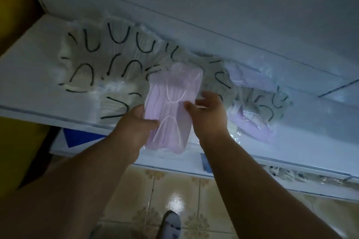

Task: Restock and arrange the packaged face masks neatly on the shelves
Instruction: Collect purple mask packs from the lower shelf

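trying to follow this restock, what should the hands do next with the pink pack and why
Probably slide the pink mask pack forward onto the shelf and lay it flat. The left hand grips its left edge, the right hand pinches its right edge, and its near end overhangs the shelf's front lip. Other pink packs lie to the right, so it likely belongs beside them.

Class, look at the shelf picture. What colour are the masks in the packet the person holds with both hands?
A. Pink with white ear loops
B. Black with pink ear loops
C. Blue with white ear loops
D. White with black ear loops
A: the packet of masks, gripped by the left hand and touched by the right hand, shows pink masks with white ear loops.
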Demonstrator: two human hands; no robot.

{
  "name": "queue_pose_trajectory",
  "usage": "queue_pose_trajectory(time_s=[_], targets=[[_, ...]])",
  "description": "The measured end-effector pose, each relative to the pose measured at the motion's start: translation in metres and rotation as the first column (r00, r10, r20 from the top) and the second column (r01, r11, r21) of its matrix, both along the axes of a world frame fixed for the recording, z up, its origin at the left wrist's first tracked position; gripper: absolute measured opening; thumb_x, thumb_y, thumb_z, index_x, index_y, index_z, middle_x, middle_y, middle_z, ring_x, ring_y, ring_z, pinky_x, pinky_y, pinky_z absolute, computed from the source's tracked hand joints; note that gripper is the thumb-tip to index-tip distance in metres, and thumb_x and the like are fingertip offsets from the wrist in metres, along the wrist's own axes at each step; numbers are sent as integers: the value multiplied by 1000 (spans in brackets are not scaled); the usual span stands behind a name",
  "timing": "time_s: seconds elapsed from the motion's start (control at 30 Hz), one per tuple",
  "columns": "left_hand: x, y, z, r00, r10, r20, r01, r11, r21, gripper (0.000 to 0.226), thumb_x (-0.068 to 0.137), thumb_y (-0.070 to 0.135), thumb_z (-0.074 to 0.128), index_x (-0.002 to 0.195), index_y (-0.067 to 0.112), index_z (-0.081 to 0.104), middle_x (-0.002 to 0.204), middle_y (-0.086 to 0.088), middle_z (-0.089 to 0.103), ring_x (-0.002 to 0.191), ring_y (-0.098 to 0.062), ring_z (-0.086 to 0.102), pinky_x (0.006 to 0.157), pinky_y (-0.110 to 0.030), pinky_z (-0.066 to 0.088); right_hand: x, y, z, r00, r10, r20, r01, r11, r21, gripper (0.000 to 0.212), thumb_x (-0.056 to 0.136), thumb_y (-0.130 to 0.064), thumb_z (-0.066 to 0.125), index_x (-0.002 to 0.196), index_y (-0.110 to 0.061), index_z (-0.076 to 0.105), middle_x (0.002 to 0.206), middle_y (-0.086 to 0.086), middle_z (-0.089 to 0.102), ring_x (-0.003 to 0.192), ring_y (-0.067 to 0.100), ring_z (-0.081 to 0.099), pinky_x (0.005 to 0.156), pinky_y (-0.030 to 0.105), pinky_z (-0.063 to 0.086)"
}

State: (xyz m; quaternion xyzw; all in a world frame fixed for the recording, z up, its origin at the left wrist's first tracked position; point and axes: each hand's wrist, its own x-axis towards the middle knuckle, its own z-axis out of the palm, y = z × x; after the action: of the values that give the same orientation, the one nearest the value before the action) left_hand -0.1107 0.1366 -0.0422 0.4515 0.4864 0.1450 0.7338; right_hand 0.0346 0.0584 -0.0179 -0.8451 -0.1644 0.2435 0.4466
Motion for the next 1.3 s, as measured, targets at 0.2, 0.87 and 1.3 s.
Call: queue_pose_trajectory(time_s=[0.2, 0.87, 1.3], targets=[[54, -35, -10, 991, 81, -107, -75, 996, 53, 21, 88, 4, 67, 104, 18, 67, 95, -6, 67, 90, -27, 62, 73, -30, 49, 136, -14, 5, 807, 376, 455, -152, 878, -455, 51, 95, -41, 59, 142, -25, 49, 156, 8, 33, 141, 27, 35, 113, 34, 31], [96, -42, -2, 998, -65, -25, 64, 998, -16, 31, 102, 14, 54, 132, 18, 52, 102, 3, 62, 78, -7, 57, 44, -15, 49, 217, -7, -36, 868, 384, 315, -137, 795, -591, 57, 94, -36, 54, 147, -26, 36, 140, 14, 49, 128, 36, 47, 103, 45, 42], [112, -43, 4, 994, 76, 84, -52, 963, -263, 28, 103, 40, 49, 111, 20, 68, 112, -7, 72, 89, -26, 70, 65, -33, 56, 137, -65, -13, 709, 354, 609, -356, 926, -124, 16, 89, -12, 54, 94, -13, 69, 80, 2, 67, 73, 27, 64, 64, 34, 50]])
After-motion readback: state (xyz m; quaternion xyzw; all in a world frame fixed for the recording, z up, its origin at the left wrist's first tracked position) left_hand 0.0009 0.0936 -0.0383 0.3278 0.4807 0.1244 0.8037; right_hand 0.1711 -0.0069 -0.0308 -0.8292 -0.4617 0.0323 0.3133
